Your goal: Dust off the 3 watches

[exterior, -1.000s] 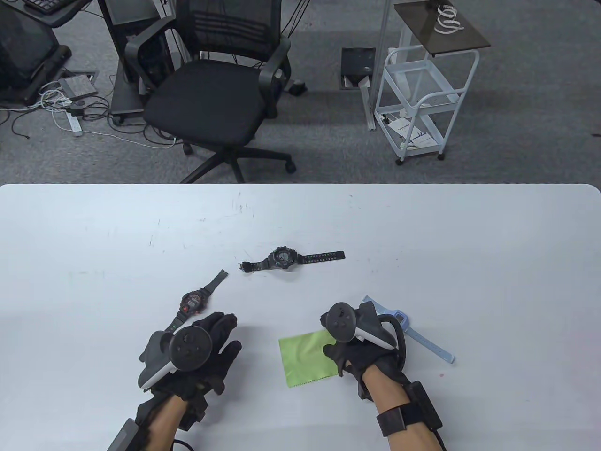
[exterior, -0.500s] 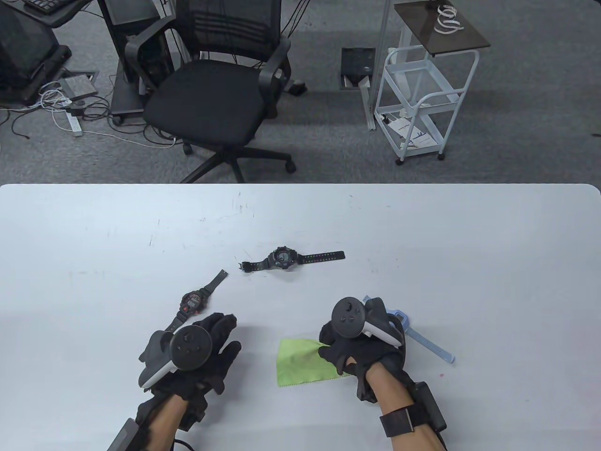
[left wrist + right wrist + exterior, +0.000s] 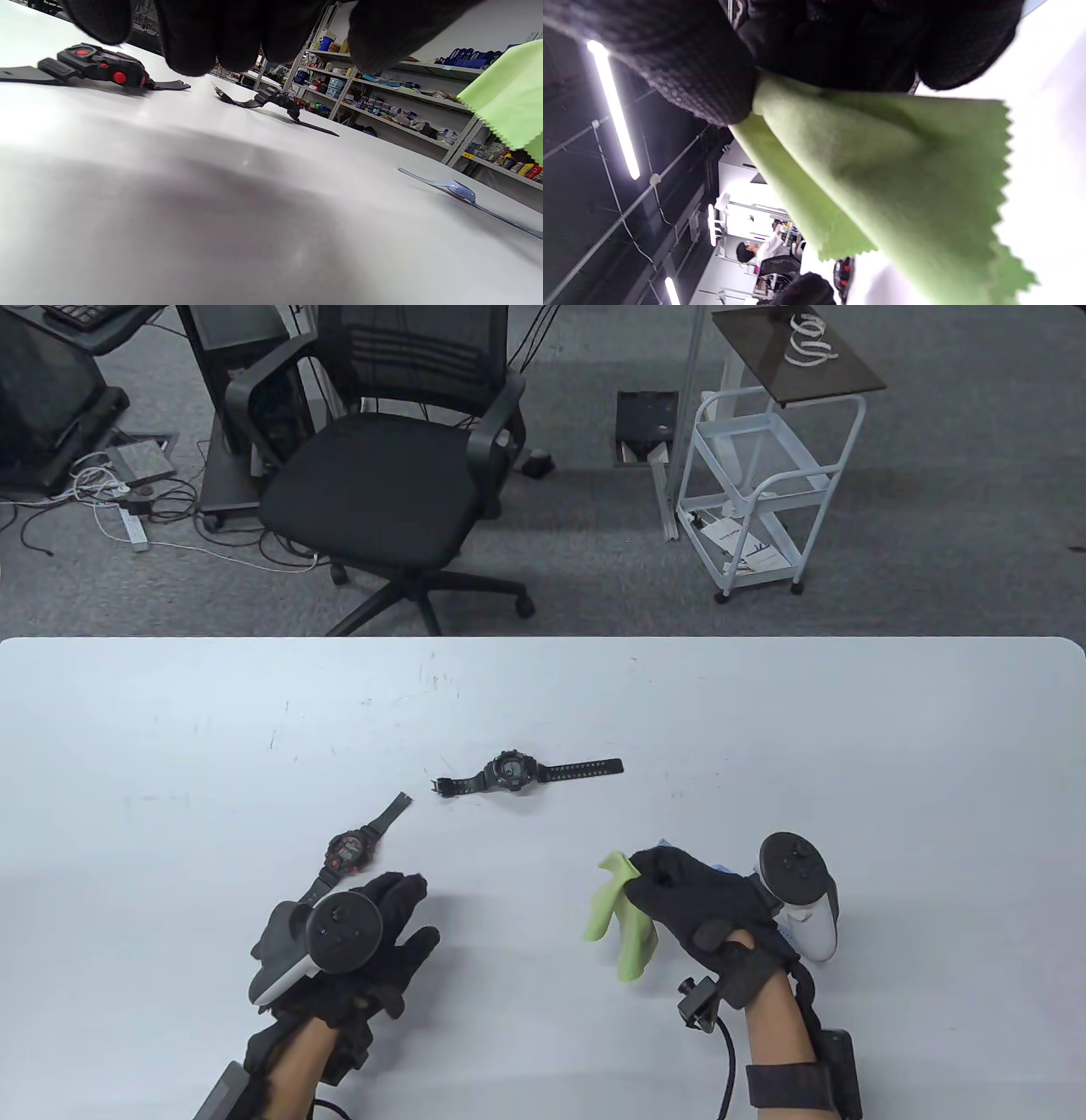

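Right hand (image 3: 696, 899) pinches the green cloth (image 3: 624, 920) between curled fingers, lifted off the table (image 3: 764, 729), cloth hanging down. Left hand (image 3: 373, 933) rests low over the table, fingers relaxed and slightly spread, holding nothing. Red-and-black watch (image 3: 350, 850) lies flat just beyond left fingertips, strap end hidden under the hand. Black watch (image 3: 513, 771) lies flat mid-table, fully visible. Light-blue watch (image 3: 462, 192) is almost entirely hidden behind the right hand in the table view; only the left wrist view shows it lying flat, far strap cut off at the frame edge.
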`<state>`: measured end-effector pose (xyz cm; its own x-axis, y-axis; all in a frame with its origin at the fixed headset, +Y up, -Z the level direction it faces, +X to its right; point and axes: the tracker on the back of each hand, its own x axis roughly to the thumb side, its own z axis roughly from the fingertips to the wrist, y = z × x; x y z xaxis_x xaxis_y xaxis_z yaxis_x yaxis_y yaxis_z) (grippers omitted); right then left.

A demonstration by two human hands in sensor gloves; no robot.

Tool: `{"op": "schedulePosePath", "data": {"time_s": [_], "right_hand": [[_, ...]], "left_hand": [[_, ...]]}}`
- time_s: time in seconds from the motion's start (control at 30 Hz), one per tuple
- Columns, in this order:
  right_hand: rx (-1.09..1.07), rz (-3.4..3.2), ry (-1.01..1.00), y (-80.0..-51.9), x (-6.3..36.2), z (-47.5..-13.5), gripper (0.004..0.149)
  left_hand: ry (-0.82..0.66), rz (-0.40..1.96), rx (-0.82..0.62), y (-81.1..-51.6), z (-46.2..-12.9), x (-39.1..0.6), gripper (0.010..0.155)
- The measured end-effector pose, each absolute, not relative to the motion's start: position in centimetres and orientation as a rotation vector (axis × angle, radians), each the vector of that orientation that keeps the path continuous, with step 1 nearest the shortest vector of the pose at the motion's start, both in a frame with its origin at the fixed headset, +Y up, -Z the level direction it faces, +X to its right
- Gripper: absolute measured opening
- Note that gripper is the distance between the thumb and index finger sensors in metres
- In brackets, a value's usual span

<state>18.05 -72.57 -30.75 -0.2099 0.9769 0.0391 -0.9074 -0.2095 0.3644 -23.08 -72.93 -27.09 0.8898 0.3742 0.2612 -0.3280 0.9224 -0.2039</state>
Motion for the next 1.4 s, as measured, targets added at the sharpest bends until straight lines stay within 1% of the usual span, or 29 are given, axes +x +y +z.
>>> {"op": "schedulePosePath", "data": {"time_s": [0.1,0.2,0.33,0.43,0.6,0.7,0.77,0.87,0.93,1.0,1.07,1.1,1.23,1.33,1.4], "right_hand": [[0.310,1.758,0.302,-72.5,18.1,-30.8,0.048],[0.315,1.746,0.302,-72.4,18.1,-30.8,0.048],[0.313,1.745,0.293,-72.3,18.3,-30.8,0.048],[0.305,1.750,0.293,-72.3,18.4,-30.9,0.048],[0.280,1.729,0.356,-73.0,19.1,-31.4,0.048],[0.264,1.761,0.370,-73.3,19.3,-31.6,0.048],[0.256,1.781,0.402,-73.6,19.3,-31.9,0.048],[0.252,1.800,0.436,-73.9,19.2,-32.1,0.048],[0.259,1.809,0.457,-73.9,19.2,-32.1,0.048],[0.270,1.808,0.473,-73.9,19.2,-32.0,0.048],[0.271,1.809,0.473,-73.9,19.2,-32.0,0.048],[0.273,1.812,0.475,-73.9,19.2,-32.1,0.048],[0.275,1.837,0.495,-74.1,19.0,-32.1,0.048],[0.279,1.845,0.501,-74.3,18.8,-32.2,0.048],[0.283,1.842,0.489,-74.2,18.8,-32.2,0.048]], "left_hand": [[-0.296,0.389,-0.131,-72.6,-27.3,-23.2,0.074],[-0.286,0.400,-0.116,-71.9,-28.4,-23.0,0.074],[-0.281,0.305,-0.102,-70.3,-31.5,-21.8,0.075],[-0.266,0.277,-0.136,-70.0,-34.9,-20.5,0.074],[-0.231,0.183,-0.220,-71.5,-40.1,-18.5,0.073],[-0.208,0.197,-0.236,-72.6,-42.3,-17.6,0.073],[-0.194,0.139,-0.258,-73.7,-44.0,-16.8,0.074],[-0.169,0.105,-0.278,-74.9,-45.6,-15.7,0.077],[-0.152,0.109,-0.263,-75.7,-46.2,-15.2,0.079],[-0.161,0.139,-0.270,-76.3,-46.5,-14.7,0.077],[-0.149,0.133,-0.245,-76.7,-46.5,-14.2,0.076],[-0.137,0.103,-0.263,-76.7,-46.6,-14.1,0.072],[-0.133,0.111,-0.236,-76.5,-46.4,-14.0,0.070],[-0.170,0.112,-0.232,-76.3,-46.1,-14.0,0.070],[-0.219,0.117,-0.203,-75.7,-45.6,-14.1,0.070]]}}
